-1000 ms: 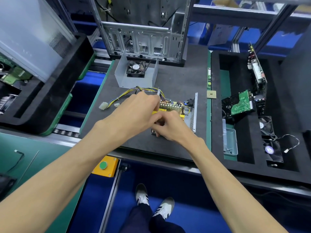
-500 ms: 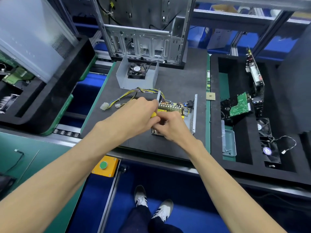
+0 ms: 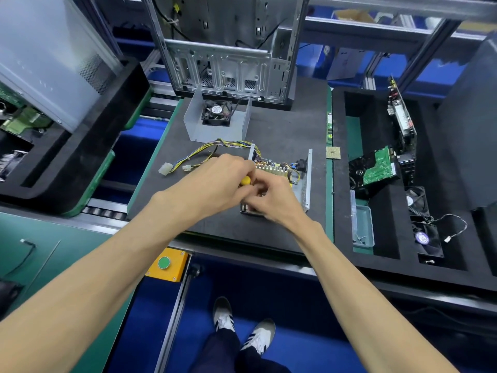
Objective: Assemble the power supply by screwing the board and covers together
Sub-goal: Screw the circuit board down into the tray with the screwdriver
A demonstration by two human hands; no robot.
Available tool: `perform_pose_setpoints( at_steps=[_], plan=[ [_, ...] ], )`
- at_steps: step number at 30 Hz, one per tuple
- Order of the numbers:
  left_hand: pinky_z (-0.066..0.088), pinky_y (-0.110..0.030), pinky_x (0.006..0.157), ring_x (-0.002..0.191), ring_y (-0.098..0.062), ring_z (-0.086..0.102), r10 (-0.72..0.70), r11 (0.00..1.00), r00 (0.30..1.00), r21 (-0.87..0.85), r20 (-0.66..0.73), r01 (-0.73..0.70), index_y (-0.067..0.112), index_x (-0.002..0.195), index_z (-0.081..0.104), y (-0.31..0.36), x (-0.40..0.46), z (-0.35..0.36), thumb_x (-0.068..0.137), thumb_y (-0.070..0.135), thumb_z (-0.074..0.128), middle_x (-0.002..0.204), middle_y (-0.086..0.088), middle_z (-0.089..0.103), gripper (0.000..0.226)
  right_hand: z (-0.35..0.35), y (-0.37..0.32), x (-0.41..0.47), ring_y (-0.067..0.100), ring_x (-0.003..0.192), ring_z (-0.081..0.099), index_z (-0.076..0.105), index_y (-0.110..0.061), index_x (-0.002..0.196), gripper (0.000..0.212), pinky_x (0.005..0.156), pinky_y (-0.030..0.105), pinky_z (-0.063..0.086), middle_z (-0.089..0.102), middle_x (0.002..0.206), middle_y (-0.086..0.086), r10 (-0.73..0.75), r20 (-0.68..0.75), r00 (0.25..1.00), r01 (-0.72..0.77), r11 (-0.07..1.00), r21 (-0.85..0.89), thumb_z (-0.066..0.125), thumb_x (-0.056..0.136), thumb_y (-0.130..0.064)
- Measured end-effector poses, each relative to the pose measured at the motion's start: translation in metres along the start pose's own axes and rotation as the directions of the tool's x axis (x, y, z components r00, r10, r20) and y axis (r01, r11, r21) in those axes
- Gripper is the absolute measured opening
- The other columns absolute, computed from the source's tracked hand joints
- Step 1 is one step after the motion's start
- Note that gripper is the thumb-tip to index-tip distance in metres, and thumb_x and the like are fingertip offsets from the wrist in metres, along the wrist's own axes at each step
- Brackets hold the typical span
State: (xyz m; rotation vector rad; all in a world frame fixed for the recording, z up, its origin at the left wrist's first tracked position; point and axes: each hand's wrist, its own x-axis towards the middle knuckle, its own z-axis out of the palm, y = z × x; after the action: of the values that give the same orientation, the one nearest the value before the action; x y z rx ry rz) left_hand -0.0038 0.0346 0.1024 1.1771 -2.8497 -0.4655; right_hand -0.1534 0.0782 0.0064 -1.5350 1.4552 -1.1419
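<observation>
Nearest, at the tabletop's [image 3: 282,125] front edge, both hands have closed tighter together over the power supply base [image 3: 302,189] than a second ago. The left hand [image 3: 215,181] is clenched around a yellow screwdriver handle [image 3: 245,180]; the right hand [image 3: 271,200] curls its fingers at the tool's tip, apparently steadying a screw, though the tip is hidden. The board [image 3: 274,169] lies in the base, just right of the hands. That suggests a board screw is being driven, with covers not yet fitted. Beyond, the cable bundle [image 3: 215,152] trails toward the left edge, and the fan cover [image 3: 217,117] stands near the far edge
</observation>
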Motion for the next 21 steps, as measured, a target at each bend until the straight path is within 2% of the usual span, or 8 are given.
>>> perform_pose_setpoints(
  at_steps=[5, 7, 9, 12, 15, 16, 18, 21],
  plan=[
    [0.047, -0.041, 0.086, 0.096, -0.022, 0.058, 0.116, 0.993, 0.991, -0.043, 0.072, -0.113, 0.020, 0.109, 0.068, -0.004, -0.003, -0.005, 0.092, 0.013, 0.062, 0.097, 0.010, 0.050, 0.019, -0.006, 0.003, -0.003, 0.003, 0.042, 0.049, 0.059, -0.024, 0.077, 0.021, 0.051, 0.013, 0.037, 0.061, 0.056, -0.007, 0.011, 0.117, 0.993, -0.017, 0.999, 0.045, 0.075, 0.091, -0.021],
    [0.047, -0.039, 0.084, 0.097, -0.022, 0.058, 0.121, 0.992, 0.990, -0.037, 0.067, -0.119, 0.020, 0.111, 0.066, -0.002, -0.004, -0.003, 0.092, 0.015, 0.062, 0.101, 0.007, 0.054, 0.020, -0.004, 0.002, 0.000, 0.002, 0.049, 0.050, 0.057, -0.033, 0.073, 0.026, 0.054, 0.017, 0.039, 0.060, 0.056, -0.002, 0.005, 0.073, 0.997, -0.006, 1.000, 0.024, 0.077, 0.086, -0.021],
    [0.048, -0.041, 0.082, 0.095, -0.024, 0.059, 0.061, 0.998, 0.998, -0.028, -0.001, -0.061, 0.018, 0.109, 0.062, 0.001, -0.005, 0.000, 0.092, 0.030, 0.065, 0.099, 0.003, 0.060, 0.021, 0.000, -0.001, 0.003, 0.007, 0.053, 0.048, 0.058, -0.041, 0.073, 0.013, 0.055, 0.022, 0.042, 0.057, 0.055, -0.006, 0.033, 0.057, 0.998, -0.033, 0.999, 0.005, 0.068, 0.071, -0.032],
    [0.049, -0.041, 0.076, 0.090, -0.027, 0.061, -0.077, 0.997, 0.993, -0.022, -0.092, 0.075, 0.018, 0.095, 0.059, 0.005, -0.004, 0.002, 0.092, 0.041, 0.064, 0.092, -0.003, 0.066, 0.024, 0.010, 0.001, 0.003, 0.007, 0.046, 0.045, 0.048, -0.025, 0.074, 0.019, 0.049, 0.019, 0.037, 0.051, 0.049, -0.008, 0.049, 0.006, 0.999, -0.050, 0.999, 0.008, 0.058, 0.066, -0.038],
    [0.042, -0.037, 0.072, 0.094, -0.029, 0.061, -0.027, 0.999, 0.997, 0.015, -0.067, 0.028, 0.017, 0.095, 0.062, 0.006, -0.004, 0.001, 0.095, 0.032, 0.061, 0.094, -0.002, 0.062, 0.015, 0.012, 0.000, 0.001, 0.015, 0.043, 0.052, 0.046, -0.027, 0.076, 0.017, 0.048, 0.020, 0.039, 0.058, 0.047, 0.001, 0.068, 0.012, 0.998, -0.068, 0.998, 0.000, 0.054, 0.066, -0.037],
    [0.039, -0.035, 0.072, 0.095, -0.028, 0.060, -0.002, 1.000, 0.999, 0.021, -0.035, 0.002, 0.016, 0.099, 0.064, 0.006, -0.004, -0.001, 0.095, 0.027, 0.061, 0.094, 0.002, 0.057, 0.012, 0.010, -0.001, -0.001, 0.017, 0.044, 0.057, 0.048, -0.032, 0.076, 0.011, 0.049, 0.020, 0.041, 0.061, 0.049, 0.002, 0.066, 0.057, 0.996, -0.067, 0.997, 0.029, 0.057, 0.069, -0.033],
    [0.039, -0.033, 0.076, 0.100, -0.024, 0.057, 0.061, 0.998, 0.997, -0.001, 0.037, -0.061, 0.015, 0.103, 0.068, 0.003, -0.003, -0.003, 0.092, 0.013, 0.059, 0.096, 0.005, 0.051, 0.014, 0.003, -0.003, -0.003, 0.007, 0.042, 0.057, 0.055, -0.038, 0.079, 0.023, 0.048, 0.012, 0.039, 0.069, 0.057, 0.006, 0.044, 0.139, 0.989, -0.059, 0.993, 0.105, 0.062, 0.078, -0.015],
    [0.045, -0.040, 0.086, 0.104, -0.023, 0.056, 0.104, 0.994, 0.988, -0.024, 0.112, -0.102, 0.014, 0.104, 0.070, 0.004, -0.003, -0.003, 0.089, 0.004, 0.056, 0.103, -0.001, 0.057, 0.023, -0.002, -0.001, -0.005, 0.001, 0.045, 0.053, 0.060, -0.032, 0.075, 0.034, 0.048, 0.008, 0.036, 0.069, 0.062, 0.009, 0.060, 0.145, 0.988, -0.077, 0.991, 0.113, 0.061, 0.080, 0.001]
  ],
)
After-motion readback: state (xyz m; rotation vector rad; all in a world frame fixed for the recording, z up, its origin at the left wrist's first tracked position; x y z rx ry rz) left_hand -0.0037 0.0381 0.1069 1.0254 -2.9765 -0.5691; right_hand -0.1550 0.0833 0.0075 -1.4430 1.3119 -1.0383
